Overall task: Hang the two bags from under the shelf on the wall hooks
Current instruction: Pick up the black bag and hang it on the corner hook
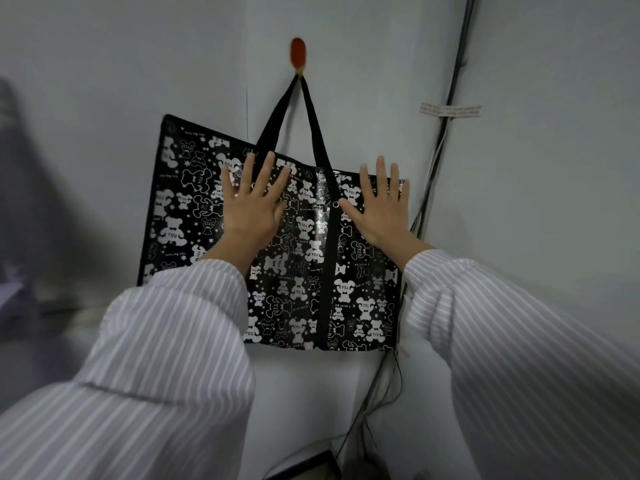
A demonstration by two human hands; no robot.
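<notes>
Head view | left hand [251,202], right hand [382,206] splayed, apparently flat on hooked bag [304,271]

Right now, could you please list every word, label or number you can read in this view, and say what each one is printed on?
"YOU": on the chests of the white bears printed on the black bag, repeated across it.
"save my life": seemingly, in small script between the bears; too small to be sure.
Strip of tape on the wall over the cables: rows of printed marks, too blurred to read.
Red hook: no text visible.
</notes>
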